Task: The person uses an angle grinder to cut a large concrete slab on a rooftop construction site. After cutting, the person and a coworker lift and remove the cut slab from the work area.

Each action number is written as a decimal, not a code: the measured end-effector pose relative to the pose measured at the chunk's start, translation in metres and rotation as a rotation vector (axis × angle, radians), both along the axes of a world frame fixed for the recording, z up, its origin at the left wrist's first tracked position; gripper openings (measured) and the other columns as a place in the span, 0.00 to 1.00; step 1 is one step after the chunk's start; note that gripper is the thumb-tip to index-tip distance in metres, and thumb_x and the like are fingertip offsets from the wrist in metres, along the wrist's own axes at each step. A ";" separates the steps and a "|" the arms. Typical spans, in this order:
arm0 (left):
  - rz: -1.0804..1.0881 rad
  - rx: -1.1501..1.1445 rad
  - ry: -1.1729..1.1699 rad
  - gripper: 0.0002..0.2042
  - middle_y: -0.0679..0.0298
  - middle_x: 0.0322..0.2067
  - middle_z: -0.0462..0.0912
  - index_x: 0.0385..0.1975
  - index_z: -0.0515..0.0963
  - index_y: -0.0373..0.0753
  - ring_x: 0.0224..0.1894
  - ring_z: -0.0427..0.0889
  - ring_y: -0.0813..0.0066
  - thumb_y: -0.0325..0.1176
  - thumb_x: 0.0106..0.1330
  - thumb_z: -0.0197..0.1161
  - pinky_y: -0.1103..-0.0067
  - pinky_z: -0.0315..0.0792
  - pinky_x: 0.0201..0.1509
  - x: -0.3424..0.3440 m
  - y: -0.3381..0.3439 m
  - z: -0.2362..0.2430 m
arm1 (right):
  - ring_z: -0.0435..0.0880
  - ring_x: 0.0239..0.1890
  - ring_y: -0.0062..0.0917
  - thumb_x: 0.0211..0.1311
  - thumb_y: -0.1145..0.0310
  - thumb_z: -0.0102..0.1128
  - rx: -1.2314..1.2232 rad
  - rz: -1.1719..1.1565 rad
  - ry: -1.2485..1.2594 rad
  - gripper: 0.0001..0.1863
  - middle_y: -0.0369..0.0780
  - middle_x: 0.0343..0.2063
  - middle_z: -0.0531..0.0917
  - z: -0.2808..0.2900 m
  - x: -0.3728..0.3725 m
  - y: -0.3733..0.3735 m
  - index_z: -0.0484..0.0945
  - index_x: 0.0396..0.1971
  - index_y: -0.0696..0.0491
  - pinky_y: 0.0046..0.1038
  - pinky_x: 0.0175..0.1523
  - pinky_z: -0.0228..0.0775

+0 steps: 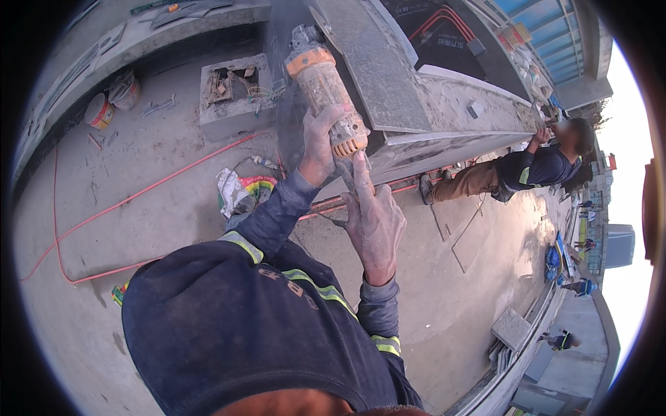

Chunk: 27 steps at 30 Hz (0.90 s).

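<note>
A dusty orange angle grinder (325, 90) is tilted against the edge of a grey stone slab (378, 76), its head end pointing away from me. My left hand (320, 142) is wrapped round the rear half of its body. At the tail end, my right hand (374, 225) has its index finger stretched up against the orange vented cap, with the other fingers curled round the tail and cord area. Both hands are coated in pale dust. The grinder's disc is hidden, and grey haze hangs beside its head.
Red hoses (132, 197) run across the concrete floor. Two buckets (100, 111) stand at left, near a square box opening (232, 87) with loose wires. A bag (246, 191) lies by my left arm. Another person (534, 163) stands at right; stacked slabs (512, 329) lie lower right.
</note>
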<state>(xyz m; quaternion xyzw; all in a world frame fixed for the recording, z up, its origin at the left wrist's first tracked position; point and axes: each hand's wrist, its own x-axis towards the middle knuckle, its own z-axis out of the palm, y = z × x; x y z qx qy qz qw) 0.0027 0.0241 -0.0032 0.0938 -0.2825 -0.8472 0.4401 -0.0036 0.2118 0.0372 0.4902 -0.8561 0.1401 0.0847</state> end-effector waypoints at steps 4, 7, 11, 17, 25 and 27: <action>0.019 0.004 -0.007 0.20 0.53 0.33 0.85 0.48 0.77 0.31 0.31 0.91 0.61 0.42 0.68 0.67 0.67 0.91 0.37 0.000 0.003 0.000 | 0.83 0.31 0.36 0.62 0.67 0.76 -0.001 -0.003 0.013 0.53 0.41 0.31 0.76 0.000 0.001 0.002 0.59 0.85 0.29 0.40 0.34 0.75; 0.012 0.012 -0.008 0.20 0.53 0.33 0.85 0.48 0.77 0.30 0.32 0.92 0.59 0.42 0.68 0.67 0.67 0.91 0.36 0.000 0.005 -0.001 | 0.83 0.31 0.36 0.61 0.68 0.76 0.001 -0.003 0.014 0.54 0.41 0.31 0.76 0.000 0.001 0.004 0.58 0.85 0.29 0.40 0.34 0.75; 0.016 0.014 -0.014 0.20 0.52 0.33 0.86 0.47 0.77 0.29 0.33 0.92 0.56 0.42 0.68 0.67 0.66 0.91 0.34 0.000 0.006 -0.002 | 0.83 0.31 0.35 0.61 0.68 0.77 -0.007 0.003 0.011 0.55 0.41 0.32 0.76 0.000 0.001 0.006 0.57 0.85 0.28 0.40 0.34 0.75; -0.012 0.012 -0.005 0.19 0.51 0.33 0.86 0.47 0.77 0.29 0.32 0.93 0.56 0.41 0.69 0.67 0.66 0.91 0.36 0.003 0.010 -0.001 | 0.81 0.29 0.34 0.61 0.68 0.77 0.014 -0.012 0.018 0.55 0.40 0.30 0.74 -0.001 0.004 0.010 0.57 0.85 0.30 0.40 0.34 0.74; 0.001 0.010 -0.005 0.19 0.50 0.32 0.87 0.46 0.78 0.28 0.32 0.93 0.56 0.41 0.69 0.66 0.66 0.90 0.36 0.004 0.014 -0.001 | 0.80 0.29 0.34 0.61 0.67 0.77 -0.011 0.003 0.023 0.54 0.39 0.30 0.74 0.001 0.006 0.015 0.58 0.85 0.31 0.40 0.34 0.74; -0.001 0.013 0.005 0.19 0.50 0.32 0.87 0.46 0.78 0.27 0.32 0.93 0.56 0.41 0.69 0.66 0.66 0.90 0.35 0.005 0.015 -0.001 | 0.80 0.29 0.35 0.62 0.67 0.77 -0.003 0.000 0.023 0.53 0.40 0.30 0.74 0.000 0.007 0.015 0.58 0.85 0.31 0.40 0.34 0.74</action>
